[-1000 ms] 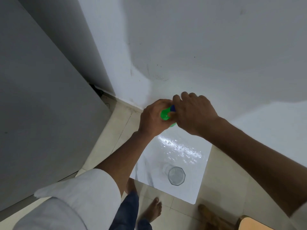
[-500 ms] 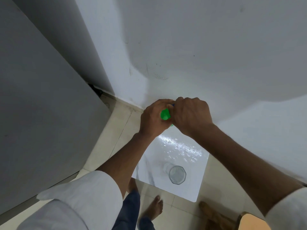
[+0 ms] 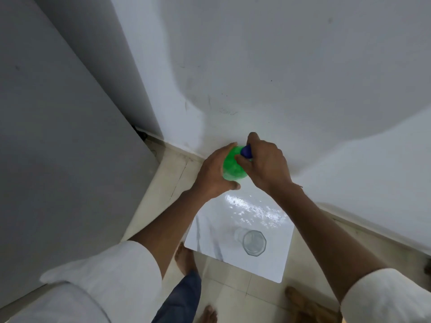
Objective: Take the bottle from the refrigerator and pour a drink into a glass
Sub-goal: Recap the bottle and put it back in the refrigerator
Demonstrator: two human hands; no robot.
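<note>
Grasped: green bottle steadied by left hand, right hand pinching blue cap for unscrewing; empty glass waiting on white tabletop.

A bright green bottle with a dark blue cap. A clear glass on a glossy white bench with faint grey veining. Cream floor tiles, white sleeves.
</note>
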